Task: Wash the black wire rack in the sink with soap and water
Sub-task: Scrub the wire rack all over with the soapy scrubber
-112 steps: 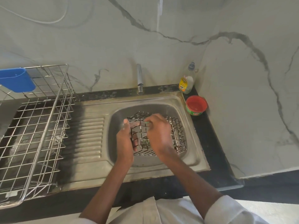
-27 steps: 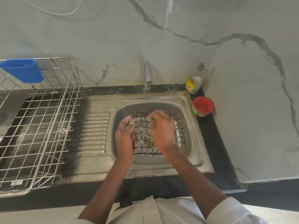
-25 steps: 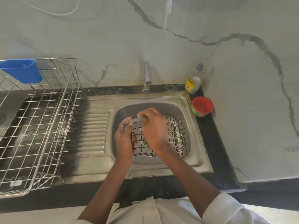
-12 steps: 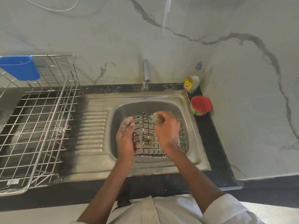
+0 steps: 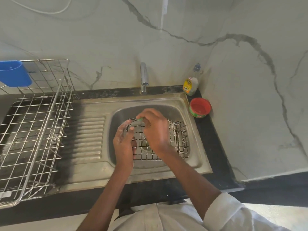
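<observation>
The rack (image 5: 176, 139) sits in the sink (image 5: 191, 162) at mid-frame, its left edge raised. With soapy fingers, that wet wire could slip free and clatter onto the steel, I'd say, or the scrubber could drop toward the drain. The left hand (image 5: 123, 144) curls round the rack's left edge, thumb hooked on a wire, lather on the fingers. The right hand (image 5: 155, 130) arches over the top, fingertips pinching a small green scrubber (image 5: 139, 119) against the upper-left corner. The tap (image 5: 144, 79) looks dry.
</observation>
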{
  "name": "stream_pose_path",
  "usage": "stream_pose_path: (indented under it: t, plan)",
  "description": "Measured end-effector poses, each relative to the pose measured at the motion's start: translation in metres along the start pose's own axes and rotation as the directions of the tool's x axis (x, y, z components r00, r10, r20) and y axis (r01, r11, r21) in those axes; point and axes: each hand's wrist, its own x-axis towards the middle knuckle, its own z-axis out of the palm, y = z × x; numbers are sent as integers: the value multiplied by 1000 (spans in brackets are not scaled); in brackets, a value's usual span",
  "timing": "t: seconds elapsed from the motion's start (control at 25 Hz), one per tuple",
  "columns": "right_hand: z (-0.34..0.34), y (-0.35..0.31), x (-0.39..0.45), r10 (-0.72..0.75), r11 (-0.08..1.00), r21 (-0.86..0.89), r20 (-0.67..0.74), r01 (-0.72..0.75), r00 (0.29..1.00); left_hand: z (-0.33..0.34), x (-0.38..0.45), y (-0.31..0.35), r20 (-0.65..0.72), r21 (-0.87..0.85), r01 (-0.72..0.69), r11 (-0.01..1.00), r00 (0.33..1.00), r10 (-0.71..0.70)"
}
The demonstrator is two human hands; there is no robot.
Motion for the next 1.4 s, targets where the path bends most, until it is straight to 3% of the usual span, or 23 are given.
stream_pose_path:
  t: [0.08, 0.2, 0.36, 0.56, 0.64, 0.8, 0.96, 1.12, 1.28, 1.4]
  plan:
    - [-4, 10, 2, -18, 1000, -12, 18, 19, 1000, -2, 2, 0, -25, -21, 11, 1000, 1000, -11]
    - [-28, 52, -3, 204, 973, -107, -27, -206, 979, -6, 2, -1, -24, -40, 10, 999, 1000, -11]
    - [-65, 110, -10, 558, 783, -272, -91, -559, 825, -10, -1, 2, 1, -4, 6, 1000, 1000, -6]
    - [-66, 117, -21, 675, 684, -291, -96, -669, 732, -7, 0, 1, -3, 23, 32, 999, 999, -32]
    - [-67, 113, -33, 668, 688, -287, -109, -667, 736, -9, 1, 1, -23, 9, 52, 999, 998, -51]
    - [-72, 107, -37, 554, 777, -249, -164, -578, 816, -11, 6, 2, -42, 10, 59, 998, 997, -59]
    - [-54, 94, -15, 468, 852, -231, -65, -469, 881, -5, -2, 3, -2, 22, 42, 999, 999, -42]
    - [-10, 28, -12, 194, 970, -156, 28, -188, 981, 1, -4, 3, -6, 40, 40, 998, 999, -40]
    - [13, -27, 13, 61, 998, -35, 125, -57, 990, 5, -3, 8, 2, 42, 2, 999, 1000, -2]
    - [1, -7, 14, 68, 997, -23, 29, -68, 997, 0, -3, 10, 9, 27, 8, 1000, 1000, -8]
